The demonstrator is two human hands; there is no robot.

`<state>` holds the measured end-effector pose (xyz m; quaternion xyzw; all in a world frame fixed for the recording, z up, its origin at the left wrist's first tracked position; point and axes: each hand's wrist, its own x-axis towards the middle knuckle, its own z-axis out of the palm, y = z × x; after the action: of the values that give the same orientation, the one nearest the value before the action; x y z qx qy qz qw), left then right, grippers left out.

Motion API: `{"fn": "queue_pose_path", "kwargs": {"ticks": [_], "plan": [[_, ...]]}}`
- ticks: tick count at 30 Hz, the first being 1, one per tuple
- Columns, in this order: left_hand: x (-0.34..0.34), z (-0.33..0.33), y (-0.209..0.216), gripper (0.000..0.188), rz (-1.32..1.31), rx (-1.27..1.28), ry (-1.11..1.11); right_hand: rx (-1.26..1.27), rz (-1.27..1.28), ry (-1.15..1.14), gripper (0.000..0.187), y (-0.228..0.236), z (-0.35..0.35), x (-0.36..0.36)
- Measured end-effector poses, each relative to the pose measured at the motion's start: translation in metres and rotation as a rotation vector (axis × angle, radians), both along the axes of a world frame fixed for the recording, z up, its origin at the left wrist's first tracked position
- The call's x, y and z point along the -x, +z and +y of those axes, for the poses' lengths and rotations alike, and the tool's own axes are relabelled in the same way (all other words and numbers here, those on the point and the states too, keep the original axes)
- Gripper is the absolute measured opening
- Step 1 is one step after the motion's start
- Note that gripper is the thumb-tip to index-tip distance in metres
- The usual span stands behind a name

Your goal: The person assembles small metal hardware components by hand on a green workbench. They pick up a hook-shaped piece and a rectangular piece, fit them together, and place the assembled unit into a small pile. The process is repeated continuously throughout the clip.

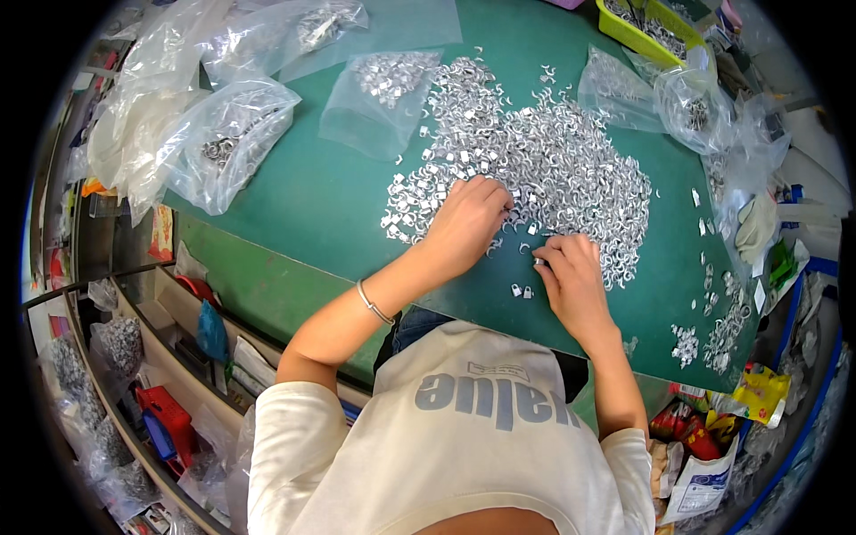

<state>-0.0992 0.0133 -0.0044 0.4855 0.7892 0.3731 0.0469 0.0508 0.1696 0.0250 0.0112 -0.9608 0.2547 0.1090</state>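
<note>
A wide heap of small silver metal pieces (580, 169) lies on the green table, some curved like hooks and some shaped like little padlocks. At its near edge is my left hand (468, 223), fingers curled and tips pressed together; what they hold, if anything, is hidden. To the right, my right hand (572, 272) pinches a small silver metal piece between thumb and fingers, just off the heap. Between my hands lie a few loose curved pieces. Two padlock-shaped pieces (522, 292) rest closer to me, left of my right hand.
Clear plastic bags with metal parts lie on the green table (294, 214), including a flat bag (357, 120) beside the heap and a bulging bag (192, 178) further left. A yellow-green basket (631, 40) stands at the far right. Small silver clusters (685, 346) lie near the right edge.
</note>
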Motion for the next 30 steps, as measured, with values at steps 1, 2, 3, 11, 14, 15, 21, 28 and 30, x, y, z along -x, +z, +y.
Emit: {"fn": "queue_pose_path", "kwargs": {"ticks": [1, 2, 3, 11, 14, 15, 21, 28, 30], "plan": [[-0.001, -0.001, -0.001, 0.024, -0.005, -0.003, -0.002, 0.056, 0.028, -0.014, 0.022, 0.003, 0.001, -0.003], [0.000, -0.002, 0.000, 0.024, -0.023, -0.042, 0.026, 0.112, 0.057, -0.028, 0.023, 0.004, 0.001, -0.006], [0.001, 0.000, 0.003, 0.024, -0.042, -0.084, 0.050, 0.119, 0.020, -0.003, 0.023, 0.004, 0.001, -0.010], [-0.012, -0.001, 0.018, 0.021, -0.381, -0.246, 0.117, 0.476, 0.003, -0.118, 0.029, 0.012, 0.002, -0.022], [-0.046, 0.009, 0.018, 0.026, -0.390, -0.303, 0.011, 0.806, 0.010, -0.301, 0.023, 0.000, -0.007, -0.018], [-0.056, 0.012, 0.016, 0.028, -0.375, -0.320, -0.015, 0.914, -0.047, -0.328, 0.022, -0.003, -0.007, -0.020], [-0.085, 0.027, 0.021, 0.039, -0.196, -0.233, -0.144, 1.189, -0.121, -0.513, 0.013, -0.010, 0.008, -0.048], [-0.051, -0.027, 0.021, 0.026, -0.039, -0.147, 0.184, -0.172, 0.224, -0.883, 0.005, -0.008, 0.093, -0.141], [-0.034, -0.041, 0.019, 0.028, 0.076, -0.098, 0.370, -0.252, 0.190, -0.950, 0.007, -0.023, 0.115, -0.174]]}}
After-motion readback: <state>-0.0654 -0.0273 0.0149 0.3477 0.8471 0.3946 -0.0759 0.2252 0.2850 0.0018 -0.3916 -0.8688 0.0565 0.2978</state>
